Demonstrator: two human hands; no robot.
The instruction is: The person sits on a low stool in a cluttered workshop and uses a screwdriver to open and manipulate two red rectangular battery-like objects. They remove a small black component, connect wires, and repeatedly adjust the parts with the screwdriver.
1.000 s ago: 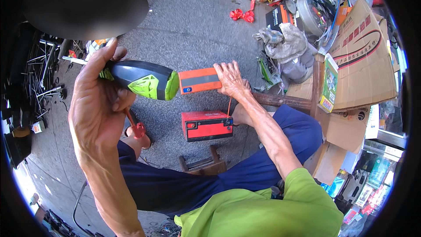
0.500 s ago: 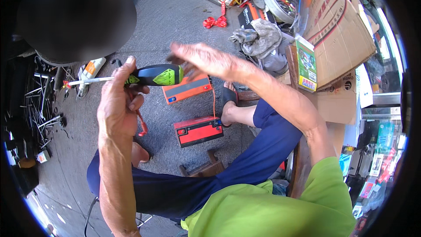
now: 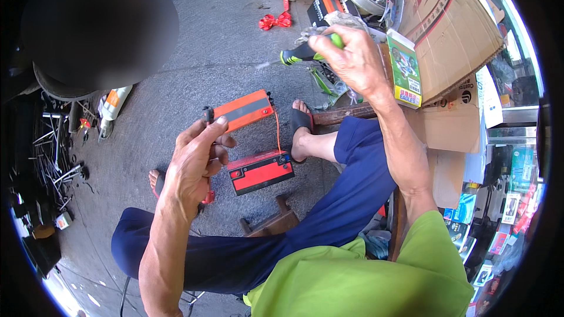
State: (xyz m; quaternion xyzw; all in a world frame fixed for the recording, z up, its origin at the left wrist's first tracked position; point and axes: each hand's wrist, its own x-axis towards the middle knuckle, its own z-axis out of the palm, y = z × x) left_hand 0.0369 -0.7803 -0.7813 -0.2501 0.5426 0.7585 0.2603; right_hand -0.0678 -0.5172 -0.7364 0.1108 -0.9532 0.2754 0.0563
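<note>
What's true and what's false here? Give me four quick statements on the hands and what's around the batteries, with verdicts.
1. The right hand holds a screwdriver. True.
2. The left hand is up by the cardboard. False: it is near the left end of the orange-and-grey battery.
3. An orange wire runs down toward the red-and-black battery. True.
4. The red bow hangs from the screwdriver. False: it lies on the floor.

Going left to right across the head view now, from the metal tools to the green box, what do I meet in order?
Metal tools → white bottle → left hand → orange battery → screwdriver → right hand → green box.
</note>
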